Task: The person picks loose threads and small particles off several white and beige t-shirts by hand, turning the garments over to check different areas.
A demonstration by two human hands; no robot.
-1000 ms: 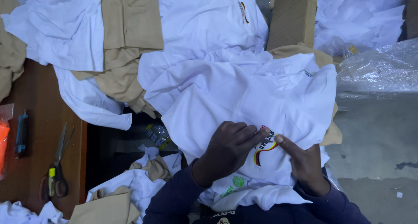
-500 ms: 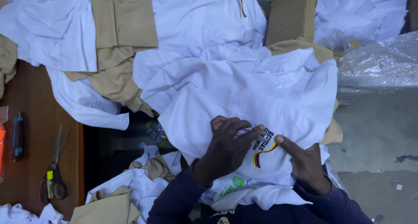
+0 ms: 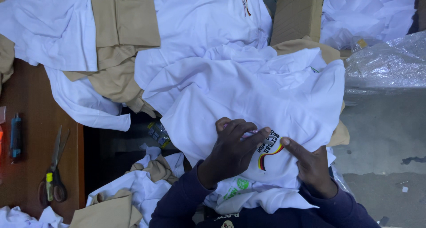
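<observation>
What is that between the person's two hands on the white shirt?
In the head view, a small curved logo printed on the white shirt lies between left hand and right hand.
</observation>
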